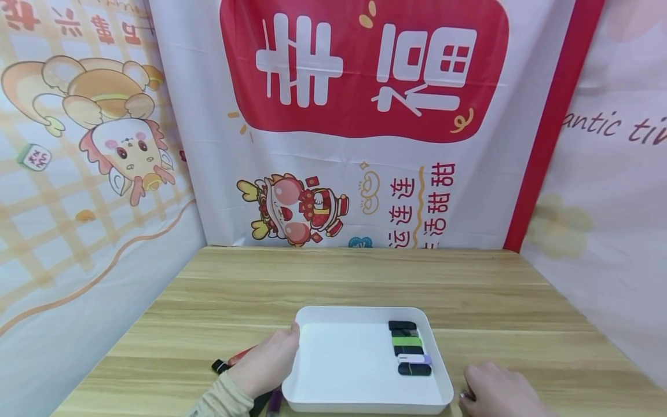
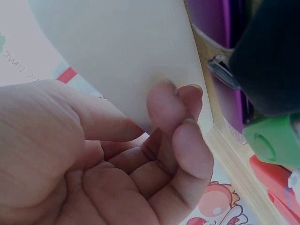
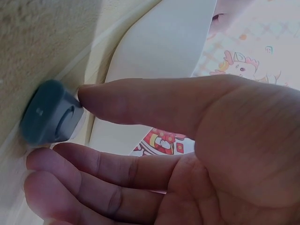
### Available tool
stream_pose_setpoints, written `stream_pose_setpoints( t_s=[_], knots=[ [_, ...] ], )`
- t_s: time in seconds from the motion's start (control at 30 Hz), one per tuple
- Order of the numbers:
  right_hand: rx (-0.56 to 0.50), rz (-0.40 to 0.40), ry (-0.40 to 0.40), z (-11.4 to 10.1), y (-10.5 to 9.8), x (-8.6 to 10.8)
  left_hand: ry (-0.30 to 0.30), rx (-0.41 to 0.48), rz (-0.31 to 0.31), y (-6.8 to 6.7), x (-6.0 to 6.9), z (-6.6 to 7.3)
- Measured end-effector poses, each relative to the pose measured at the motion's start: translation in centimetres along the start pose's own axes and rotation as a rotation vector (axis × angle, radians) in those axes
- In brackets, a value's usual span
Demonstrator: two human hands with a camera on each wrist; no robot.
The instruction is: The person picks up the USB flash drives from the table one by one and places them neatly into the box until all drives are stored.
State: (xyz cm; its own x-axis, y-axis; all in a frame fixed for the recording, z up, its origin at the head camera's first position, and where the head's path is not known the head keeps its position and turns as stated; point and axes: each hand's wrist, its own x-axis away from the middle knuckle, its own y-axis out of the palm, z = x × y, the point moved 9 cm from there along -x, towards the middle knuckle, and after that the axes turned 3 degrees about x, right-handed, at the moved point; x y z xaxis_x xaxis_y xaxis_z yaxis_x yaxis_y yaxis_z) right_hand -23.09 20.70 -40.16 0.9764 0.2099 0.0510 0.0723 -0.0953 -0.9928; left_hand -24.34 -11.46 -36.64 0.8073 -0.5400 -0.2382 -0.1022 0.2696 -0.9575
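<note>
In the head view my left hand point(image 1: 273, 360) holds the left wall of a white tray point(image 1: 365, 408). The left wrist view shows its fingers point(image 2: 192, 149) curled against that wall point(image 2: 126, 51). Along the tray's right side lies a column of several USB sticks point(image 1: 407, 341), black, green and white-purple. To the right of the tray, my right hand point(image 1: 500, 391) is low at the table. In the right wrist view its thumb and fingers pinch a small dark grey piece point(image 3: 49, 115), seemingly a USB stick, close to the tabletop; its far side is hidden.
Left of the tray, partly behind the left hand, lie a red item point(image 1: 241, 354), a black item point(image 1: 221, 366) and a purple item point(image 1: 274, 402). A green item point(image 2: 269, 140) shows beside them. The wooden table point(image 1: 354, 278) meets printed cloth walls at its back and sides.
</note>
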Motion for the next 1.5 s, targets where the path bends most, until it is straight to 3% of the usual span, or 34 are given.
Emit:
stream_pose_setpoints(
  t_s=[0.2,0.53,0.93,1.2,1.5],
  knots=[
    [0.014,0.04,-0.024,-0.03,-0.24,0.15,0.0,-0.018,-0.002,-0.08,-0.08,0.06],
    [0.009,0.035,-0.026,-0.05,-0.21,0.11,-0.007,-0.039,-0.001,0.11,-0.09,-0.08],
    [-0.014,-0.003,-0.023,-0.05,-0.01,0.1,-0.043,-0.043,-0.027,0.37,-0.21,-0.3],
    [-0.08,-0.088,0.007,0.22,0.45,0.07,-0.037,-0.041,-0.03,0.4,-0.18,-0.25],
    [-0.056,-0.042,-0.026,0.09,0.23,0.12,-0.068,-0.045,-0.039,0.46,-0.21,-0.45]
  ],
)
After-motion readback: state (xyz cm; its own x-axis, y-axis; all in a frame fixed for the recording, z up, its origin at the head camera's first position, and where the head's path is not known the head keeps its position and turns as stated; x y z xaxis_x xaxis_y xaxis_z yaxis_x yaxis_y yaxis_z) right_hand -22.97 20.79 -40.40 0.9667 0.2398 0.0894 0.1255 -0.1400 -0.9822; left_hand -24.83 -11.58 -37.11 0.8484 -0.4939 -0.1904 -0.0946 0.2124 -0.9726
